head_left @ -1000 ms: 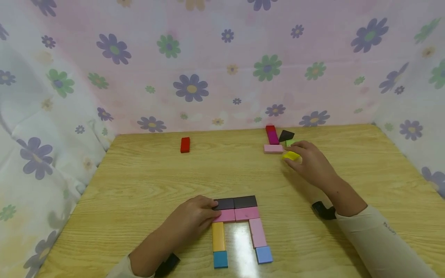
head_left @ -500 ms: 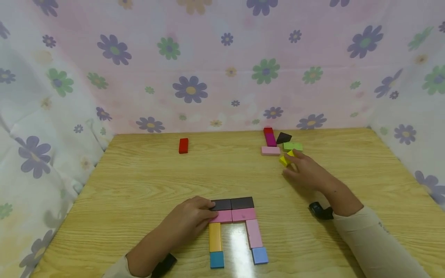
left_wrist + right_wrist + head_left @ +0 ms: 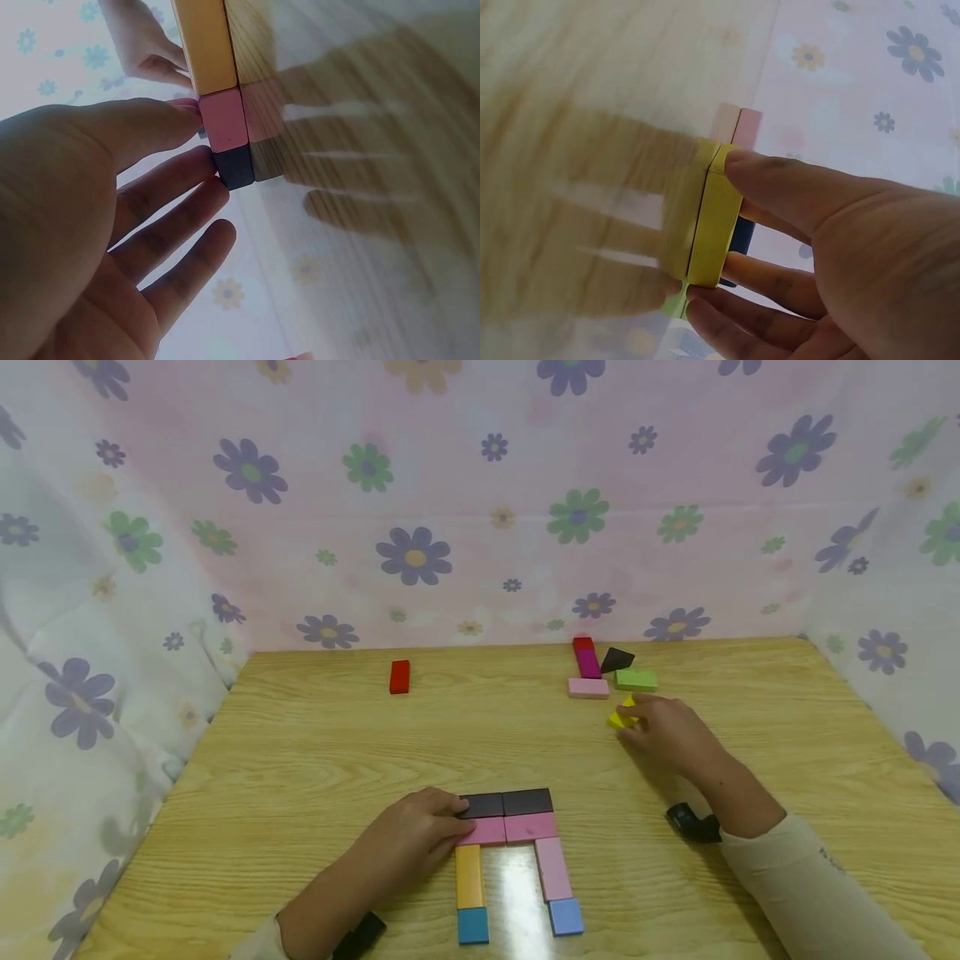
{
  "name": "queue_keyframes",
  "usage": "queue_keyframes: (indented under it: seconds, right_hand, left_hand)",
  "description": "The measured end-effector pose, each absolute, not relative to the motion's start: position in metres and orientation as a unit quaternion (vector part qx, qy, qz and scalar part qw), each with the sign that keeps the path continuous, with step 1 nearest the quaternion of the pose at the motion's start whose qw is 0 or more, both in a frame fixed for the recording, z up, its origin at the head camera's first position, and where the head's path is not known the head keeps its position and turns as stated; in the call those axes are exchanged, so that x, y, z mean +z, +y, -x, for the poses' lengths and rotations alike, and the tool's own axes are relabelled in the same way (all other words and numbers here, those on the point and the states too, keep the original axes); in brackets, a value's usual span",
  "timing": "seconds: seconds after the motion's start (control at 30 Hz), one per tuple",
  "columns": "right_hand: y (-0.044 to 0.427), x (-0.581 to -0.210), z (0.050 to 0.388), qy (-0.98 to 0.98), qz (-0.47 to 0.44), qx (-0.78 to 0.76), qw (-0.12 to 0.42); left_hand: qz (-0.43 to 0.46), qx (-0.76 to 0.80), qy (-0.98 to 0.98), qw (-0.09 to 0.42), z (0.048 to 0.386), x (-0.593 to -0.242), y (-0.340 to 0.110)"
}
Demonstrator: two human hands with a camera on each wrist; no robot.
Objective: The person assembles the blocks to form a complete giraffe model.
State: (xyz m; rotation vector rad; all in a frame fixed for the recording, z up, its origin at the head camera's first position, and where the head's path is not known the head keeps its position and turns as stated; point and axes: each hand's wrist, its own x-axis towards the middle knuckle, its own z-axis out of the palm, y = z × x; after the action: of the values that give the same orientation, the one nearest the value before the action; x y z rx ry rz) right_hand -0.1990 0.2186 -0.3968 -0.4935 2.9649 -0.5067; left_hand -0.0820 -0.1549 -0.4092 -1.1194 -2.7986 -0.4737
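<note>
My left hand [image 3: 408, 828] rests beside a flat arrangement of blocks, fingertips touching its left end. In the left wrist view the thumb meets a pink block [image 3: 225, 120]; the fairly straight fingers touch a black block [image 3: 235, 166] and the space beside it. Two black blocks top the arrangement, above two pink ones. Below run an orange block [image 3: 470, 877] ending in a teal block [image 3: 473, 926], and a light pink block [image 3: 553, 869] ending in a blue block [image 3: 566, 917]. My right hand [image 3: 671, 735] pinches a yellow block [image 3: 619, 715] between thumb and fingers, on the table.
Behind the right hand lie a lime green block [image 3: 636, 681], a dark angular block [image 3: 617, 661], a pale pink block [image 3: 588, 688] and a magenta block [image 3: 589, 664] against a red one. Another red block [image 3: 400, 677] lies far left. A flowered cloth [image 3: 465, 510] hangs behind the table.
My right hand has taken hold of the yellow block, turned it and drawn it a little nearer, away from the green block, which now shows fully. The left hand keeps its place.
</note>
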Motion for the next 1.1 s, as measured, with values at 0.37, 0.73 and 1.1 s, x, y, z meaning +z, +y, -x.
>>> queue_keyframes:
  seconds: [0.37, 0.73, 1.1]
  right_hand:
    - [0.207, -0.399, 0.188, 0.966, 0.183, -0.175, 0.043]
    - [0.184, -0.389, 0.171, 0.948, 0.238, -0.209, 0.028]
    - [0.165, -0.385, 0.152, 0.929, 0.306, -0.199, 0.058]
  left_hand:
    - [0.373, -0.150, -0.914, 0.051, 0.084, -0.411, -0.151]
    - [0.379, -0.152, -0.910, 0.072, 0.084, -0.411, -0.155]
    - [0.385, -0.151, -0.908, 0.066, 0.083, -0.411, -0.155]
